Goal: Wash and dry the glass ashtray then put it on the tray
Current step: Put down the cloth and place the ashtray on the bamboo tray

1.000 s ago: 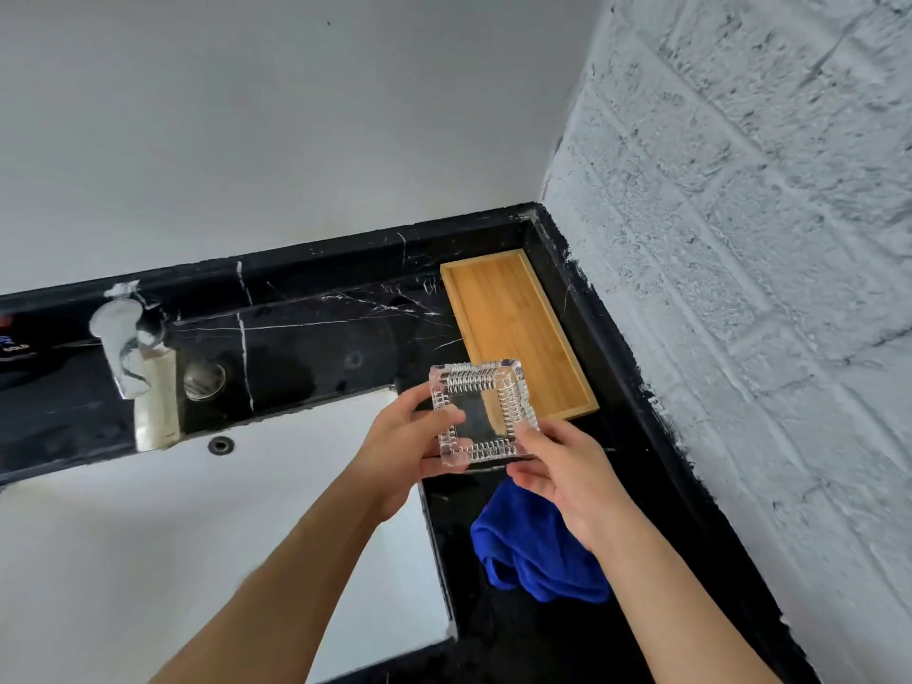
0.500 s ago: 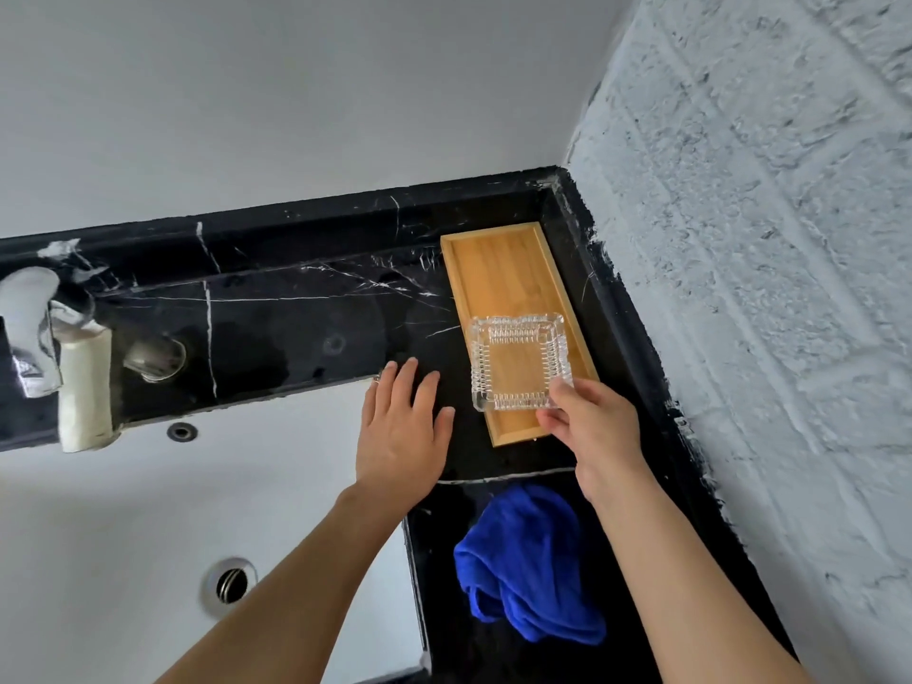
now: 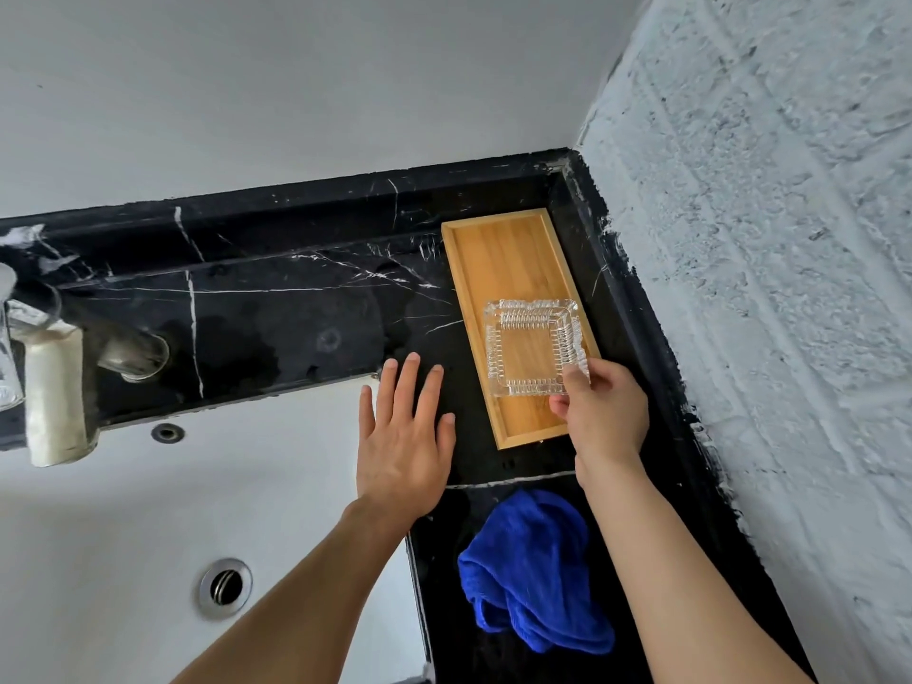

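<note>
The square glass ashtray (image 3: 535,345) with ribbed edges is over the near half of the wooden tray (image 3: 503,254), which lies on the black marble counter in the corner. My right hand (image 3: 604,417) pinches the ashtray's near right corner between thumb and fingers. Whether the ashtray rests on the tray floor or hovers just above it, I cannot tell. My left hand (image 3: 404,436) lies flat with fingers spread on the counter's edge, left of the tray, holding nothing.
A crumpled blue cloth (image 3: 530,572) lies on the counter near me, below the tray. The white sink basin (image 3: 123,535) with its drain (image 3: 224,587) is at the lower left, the tap (image 3: 54,377) at the far left. A rough painted brick wall (image 3: 765,288) borders the right side.
My left hand let go of the ashtray and went flat onto the counter edge. My right hand carried the ashtray away from me, over the tray, and lowered it.
</note>
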